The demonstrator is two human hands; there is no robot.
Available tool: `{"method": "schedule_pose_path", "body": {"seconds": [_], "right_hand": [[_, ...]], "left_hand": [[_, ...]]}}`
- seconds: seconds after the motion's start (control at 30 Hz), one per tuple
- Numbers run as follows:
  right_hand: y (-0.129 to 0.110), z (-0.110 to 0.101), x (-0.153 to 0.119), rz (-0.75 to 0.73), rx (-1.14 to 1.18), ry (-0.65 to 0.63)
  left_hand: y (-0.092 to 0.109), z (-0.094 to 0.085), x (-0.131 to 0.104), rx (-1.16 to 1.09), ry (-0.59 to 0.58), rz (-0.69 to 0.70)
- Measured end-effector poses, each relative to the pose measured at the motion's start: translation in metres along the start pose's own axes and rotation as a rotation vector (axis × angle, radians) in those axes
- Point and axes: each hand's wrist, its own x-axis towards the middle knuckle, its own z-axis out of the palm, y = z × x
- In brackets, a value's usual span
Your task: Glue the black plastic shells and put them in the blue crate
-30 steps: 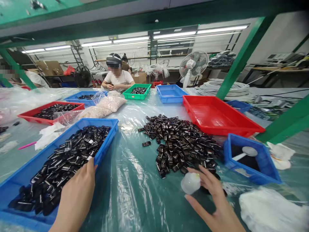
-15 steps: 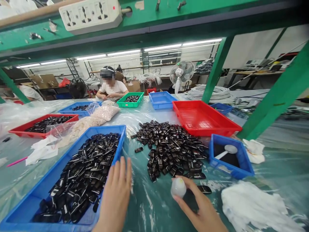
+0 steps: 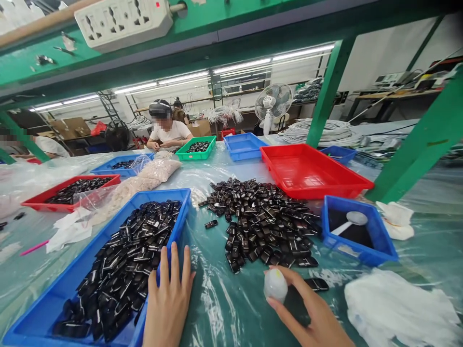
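My left hand (image 3: pixel 169 294) rests palm down at the right wall of a long blue tray (image 3: pixel 34 320), fingers stretched and slightly apart, gripping nothing. Inside that tray lie many small black plastic pieces (image 3: pixel 126 260) with pale edge lines. Between thumb and forefinger my right hand (image 3: pixel 311 308) pinches a small whitish rounded object (image 3: pixel 276 287) with a yellow mark on top; its exact kind is unclear. In front of this hand spreads a loose heap of similar black pieces (image 3: pixel 260 221). One separate black piece (image 3: pixel 318 284) lies beside the right hand, partly behind it.
Right of the heap is a small blue bin (image 3: pixel 365 255) holding a white spoon (image 3: pixel 356 219). A white cloth (image 3: pixel 401 308) lies near right. Behind stands a red tray (image 3: pixel 311 193). A green post (image 3: pixel 419 140) and overhead beam frame the bench. Another person (image 3: pixel 170 127) sits opposite.
My left hand has slid a little down and its fingers are spread wider. The right hand still holds the whitish object, with only a slight shift as the view turned.
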Motion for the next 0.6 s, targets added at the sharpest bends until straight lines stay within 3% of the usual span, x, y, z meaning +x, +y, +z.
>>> {"method": "schedule_pose_path", "body": {"seconds": [0.13, 0.23, 0.4, 0.6], "right_hand": [[0.001, 0.002, 0.001, 0.013, -0.018, -0.009], [-0.002, 0.002, 0.002, 0.030, -0.031, 0.002], [-0.005, 0.001, 0.002, 0.021, -0.034, 0.006], [-0.010, -0.003, 0.001, 0.094, -0.036, -0.082]], "left_hand": [[-0.002, 0.004, -0.001, -0.085, 0.050, 0.118], [0.018, 0.005, 0.006, -0.214, 0.072, 0.233], [0.056, -0.002, 0.026, -0.431, 0.001, 0.356], [0.048, -0.004, 0.038, -0.598, -0.096, 0.332]]}}
